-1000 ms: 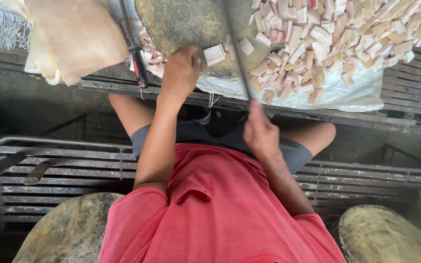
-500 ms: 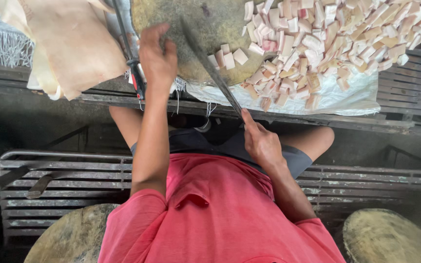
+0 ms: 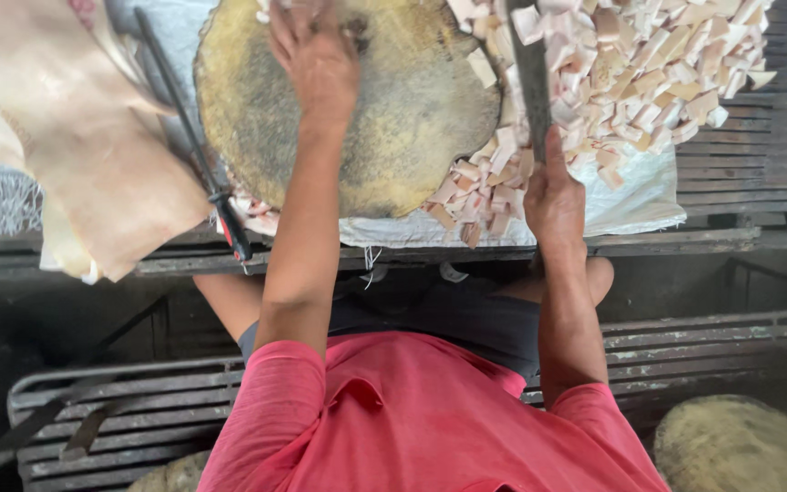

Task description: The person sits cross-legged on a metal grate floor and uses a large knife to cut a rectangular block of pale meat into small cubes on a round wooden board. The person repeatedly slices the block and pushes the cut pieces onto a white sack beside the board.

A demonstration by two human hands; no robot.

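My left hand [image 3: 316, 55] lies palm down on the far side of a round, worn chopping block [image 3: 403, 146], its fingertips reaching the top edge of the view by a few cut pieces. My right hand [image 3: 553, 196] is shut on the handle of a long dark knife [image 3: 530, 64] at the block's right rim. The blade points away from me, along the edge of a pile of pale pink and white cubes [image 3: 649, 64]. More cubes [image 3: 475, 187] spill down the block's near right side.
A white sack [image 3: 639, 200] lies under the block and pile on a slatted bench. A rod with a red and black handle [image 3: 207, 173] leans at the left beside a big beige sheet [image 3: 75, 155]. A metal grate [image 3: 120, 410] and a round stump [image 3: 740, 446] sit below.
My left hand has slid away from me across the block. My right hand has brought the knife up from by my lap to the block's right rim beside the pile.
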